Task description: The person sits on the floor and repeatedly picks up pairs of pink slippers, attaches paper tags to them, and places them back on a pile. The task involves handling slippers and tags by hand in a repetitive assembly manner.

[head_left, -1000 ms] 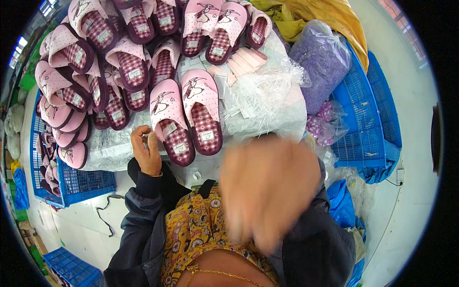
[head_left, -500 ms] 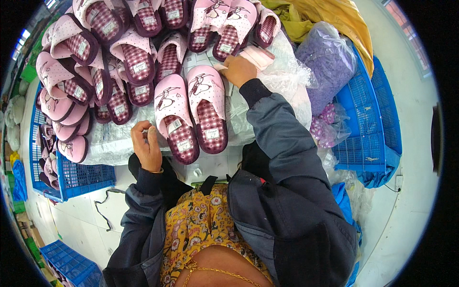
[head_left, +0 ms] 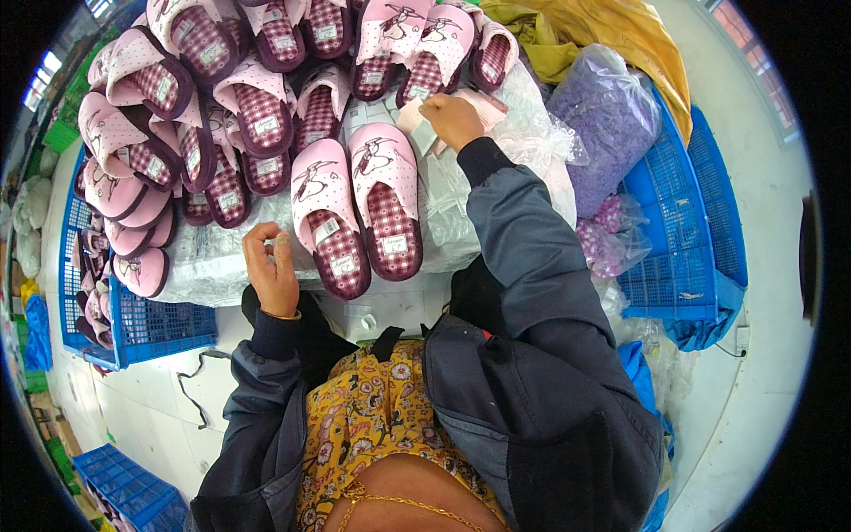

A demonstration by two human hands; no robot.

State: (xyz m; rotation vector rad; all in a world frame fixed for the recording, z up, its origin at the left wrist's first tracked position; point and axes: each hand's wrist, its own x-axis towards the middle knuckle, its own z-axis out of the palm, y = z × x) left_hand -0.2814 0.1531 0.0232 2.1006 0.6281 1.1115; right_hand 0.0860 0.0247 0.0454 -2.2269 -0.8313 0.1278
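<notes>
My right hand, closed, pinches a pale pink flat sheet beside a small pile of similar pink sheets. Its fingertips are partly hidden, and what the sheet is made of cannot be told. In front of me a pair of pink slippers with dark plum soles and checked insoles lies side by side: the left slipper and the right slipper. Next to the left slipper, my left hand hovers by the table edge, fingers loosely curled and apart, holding nothing.
Many more pink slippers are heaped across the far left of the plastic-covered table. A blue crate with slippers stands at left. To the right are a bag of purple pieces, blue crates and yellow cloth.
My right hand has shifted slightly right, and the pink sheet now shows lifted at its fingertips. My left hand stays nearly still. The view has shifted a little.
</notes>
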